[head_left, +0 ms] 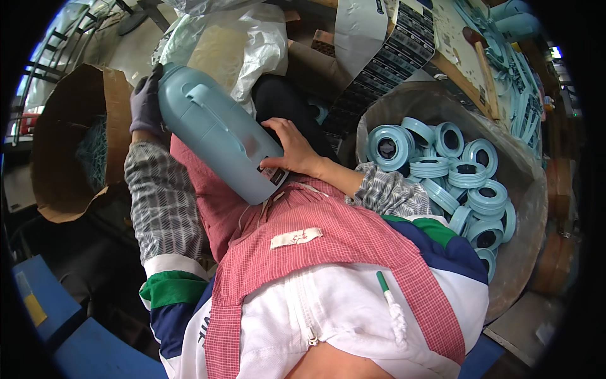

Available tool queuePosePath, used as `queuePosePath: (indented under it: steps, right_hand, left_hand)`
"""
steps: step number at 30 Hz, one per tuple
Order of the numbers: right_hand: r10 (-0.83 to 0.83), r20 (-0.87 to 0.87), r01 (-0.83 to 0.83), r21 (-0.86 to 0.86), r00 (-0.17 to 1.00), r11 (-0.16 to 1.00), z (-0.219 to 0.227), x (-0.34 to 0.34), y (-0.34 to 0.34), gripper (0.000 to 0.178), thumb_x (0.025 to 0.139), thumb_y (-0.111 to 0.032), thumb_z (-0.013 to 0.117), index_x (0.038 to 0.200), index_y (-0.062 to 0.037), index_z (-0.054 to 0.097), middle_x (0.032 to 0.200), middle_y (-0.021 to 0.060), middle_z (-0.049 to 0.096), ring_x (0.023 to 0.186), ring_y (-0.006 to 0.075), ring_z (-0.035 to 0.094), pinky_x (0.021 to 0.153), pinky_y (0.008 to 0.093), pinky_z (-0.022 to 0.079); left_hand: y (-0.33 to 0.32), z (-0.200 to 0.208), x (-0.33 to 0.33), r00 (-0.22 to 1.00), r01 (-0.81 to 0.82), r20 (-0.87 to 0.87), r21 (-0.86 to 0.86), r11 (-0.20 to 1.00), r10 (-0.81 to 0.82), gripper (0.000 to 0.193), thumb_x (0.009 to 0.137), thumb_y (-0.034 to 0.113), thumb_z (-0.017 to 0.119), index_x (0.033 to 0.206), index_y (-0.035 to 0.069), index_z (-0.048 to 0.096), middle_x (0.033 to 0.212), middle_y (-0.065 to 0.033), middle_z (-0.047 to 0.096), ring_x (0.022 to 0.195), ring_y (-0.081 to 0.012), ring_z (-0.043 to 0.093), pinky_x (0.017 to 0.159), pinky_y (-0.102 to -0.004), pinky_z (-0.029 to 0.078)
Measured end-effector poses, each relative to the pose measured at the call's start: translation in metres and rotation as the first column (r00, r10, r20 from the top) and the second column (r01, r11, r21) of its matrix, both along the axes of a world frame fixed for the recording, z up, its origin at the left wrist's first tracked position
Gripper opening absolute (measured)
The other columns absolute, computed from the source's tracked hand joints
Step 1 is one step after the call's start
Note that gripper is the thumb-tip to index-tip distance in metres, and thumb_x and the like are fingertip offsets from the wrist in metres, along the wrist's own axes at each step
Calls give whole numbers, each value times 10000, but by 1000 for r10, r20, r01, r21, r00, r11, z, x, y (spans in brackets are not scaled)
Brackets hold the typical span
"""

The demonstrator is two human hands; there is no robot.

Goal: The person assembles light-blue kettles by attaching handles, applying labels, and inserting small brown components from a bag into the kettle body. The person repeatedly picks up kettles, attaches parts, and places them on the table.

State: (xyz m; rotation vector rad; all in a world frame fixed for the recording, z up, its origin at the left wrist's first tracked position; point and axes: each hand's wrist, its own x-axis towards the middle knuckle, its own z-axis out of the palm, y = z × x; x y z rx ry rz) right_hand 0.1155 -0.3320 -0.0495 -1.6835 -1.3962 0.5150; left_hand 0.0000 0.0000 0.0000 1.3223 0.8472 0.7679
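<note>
A light blue thermos jug point(205, 129) with a moulded handle lies slanted across my lap, its far end up to the left. My left hand point(145, 104), in a dark grey glove, is closed round that far end; part of its fingers is hidden behind the jug. My bare right hand point(295, 146) is at the near end. Its thumb presses on a dark label point(274, 173) while the other fingers rest along the jug's right side.
To the right, a large lined bin point(527, 252) holds several light blue ring-shaped parts point(489, 196). An open cardboard box point(117, 126) stands at left. Crumpled clear plastic point(262, 47) lies ahead. A sheet of labels point(398, 57) hangs beside a bench carrying blue strips point(521, 88) and a hammer point(483, 63).
</note>
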Motion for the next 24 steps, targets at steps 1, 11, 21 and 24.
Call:
queuePosePath:
  steps: [1,11,21,24]
  right_hand:
    - [-3,-30,3,-2,1000,1000,-2,1,-1,586,768,-357,665,1251,-109,443,1231,154,477,1152,295,455,960,379,355]
    - [188,-325,-184,45,927,982,18,18,20,224,862,-183,545,1024,-46,616,930,115,655,847,235,640,751,314,486]
    - [-105,146,100,40,984,994,-7,88,179,218,771,-174,602,938,-40,642,904,129,656,850,282,627,767,366,489]
    - [-157,335,197,-89,929,976,-25,98,220,224,728,-102,580,943,-40,583,930,174,606,909,350,577,758,429,469]
  left_hand:
    - [-10,14,-8,992,-9,127,-30,1000,13,218,837,160,645,992,6,639,830,-31,634,739,-78,548,651,-208,437]
    - [-133,187,-90,918,391,-369,785,482,-144,162,819,43,598,952,-49,615,1126,-147,566,1086,-265,513,928,-354,396]
    - [-150,194,-130,862,419,-506,691,589,-19,174,782,60,629,675,-24,520,666,-107,507,617,-224,498,601,-332,410]
    - [-125,240,-160,903,55,-226,904,423,366,226,845,157,625,1034,43,574,934,-57,564,853,-157,539,738,-282,450]
